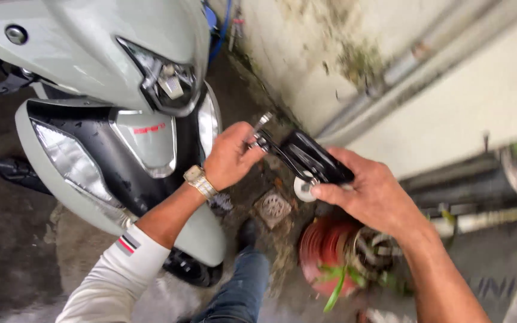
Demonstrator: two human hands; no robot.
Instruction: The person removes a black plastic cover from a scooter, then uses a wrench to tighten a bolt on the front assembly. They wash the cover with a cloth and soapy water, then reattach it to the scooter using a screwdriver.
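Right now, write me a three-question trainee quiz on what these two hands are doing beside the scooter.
1. True or false: both hands are on the same black mirror assembly.
2. Which hand grips the end with the threaded metal stem?
A. left hand
B. right hand
C. neither
3. Fill in: on the ground below the hands, beside the square drain cover, sits a red ____ holding a green plant.

Key
1. True: the left hand holds the stem end, the right hand holds the black housing.
2. A
3. pot
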